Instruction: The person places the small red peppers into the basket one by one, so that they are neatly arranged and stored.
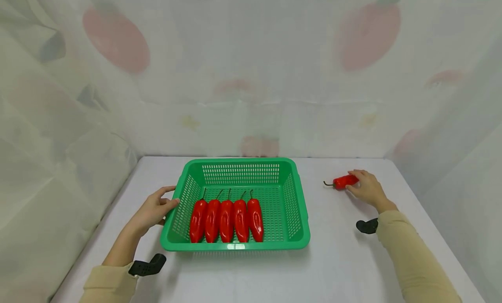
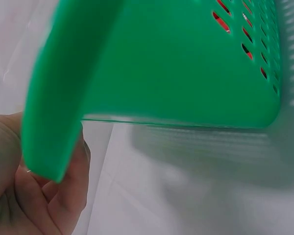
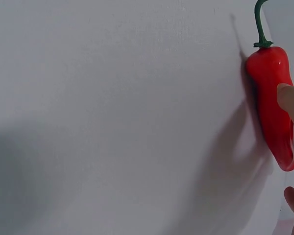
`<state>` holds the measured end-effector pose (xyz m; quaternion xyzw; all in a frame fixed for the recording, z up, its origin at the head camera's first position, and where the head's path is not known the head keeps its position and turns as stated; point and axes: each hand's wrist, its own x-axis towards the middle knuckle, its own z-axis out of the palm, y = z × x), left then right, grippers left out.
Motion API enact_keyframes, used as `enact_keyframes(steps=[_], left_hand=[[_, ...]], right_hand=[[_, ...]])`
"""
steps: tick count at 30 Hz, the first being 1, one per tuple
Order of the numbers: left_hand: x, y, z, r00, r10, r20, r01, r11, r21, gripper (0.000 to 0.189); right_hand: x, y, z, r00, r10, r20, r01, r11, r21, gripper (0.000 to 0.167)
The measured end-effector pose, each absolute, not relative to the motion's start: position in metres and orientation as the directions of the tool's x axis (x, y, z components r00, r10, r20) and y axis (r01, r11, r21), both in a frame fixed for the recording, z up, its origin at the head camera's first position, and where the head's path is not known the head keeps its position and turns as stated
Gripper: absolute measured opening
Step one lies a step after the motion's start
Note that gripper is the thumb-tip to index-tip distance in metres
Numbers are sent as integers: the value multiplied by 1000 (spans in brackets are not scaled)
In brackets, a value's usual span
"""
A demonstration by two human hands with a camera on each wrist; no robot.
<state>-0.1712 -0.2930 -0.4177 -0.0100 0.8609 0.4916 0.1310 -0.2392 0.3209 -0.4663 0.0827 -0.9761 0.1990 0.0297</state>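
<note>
A green plastic basket stands on the table with several red chili peppers side by side in its left and middle part, stems toward the back. My left hand grips the basket's left rim; in the left wrist view its fingers curl round the rim. Off to the right, a single red chili pepper lies on the table, stem pointing left. My right hand pinches it between thumb and fingers. The right wrist view shows the thumb against the pepper's side, the other fingers partly cut off.
A white table carries everything, with pale printed cloth hanging behind it and at both sides. Black wrist devices are strapped to both forearms. The basket's right part shows bare mesh floor.
</note>
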Motion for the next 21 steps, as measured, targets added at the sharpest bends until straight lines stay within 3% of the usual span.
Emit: enact_keyframes(steps=[21], left_hand=[[-171, -293, -417, -966, 112, -233, -143, 517, 844, 61]], right_hand=[[-242, 311, -477, -997, -26, 69, -49, 930, -364, 43]])
